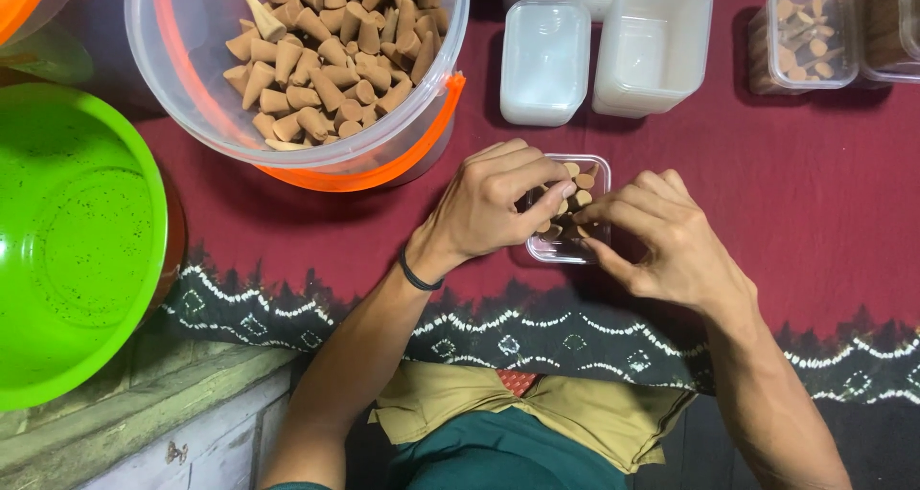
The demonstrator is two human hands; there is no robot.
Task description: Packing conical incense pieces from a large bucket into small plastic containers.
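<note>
Both hands work over a small clear box [572,207] of tan cones lying on the dark red cloth [824,183] near its patterned front edge: the left hand [489,207] bends its fingertips down onto the cones inside, and the right hand [661,241] pinches the box's right side, though whether either actually grips a cone cannot be made out. Much of the box is hidden under the fingers. Toward the back edge, a clear bucket [192,88] of cones, a green bowl [77,241], empty boxes [546,64] and a filled box [803,35] are partly cut off.
</note>
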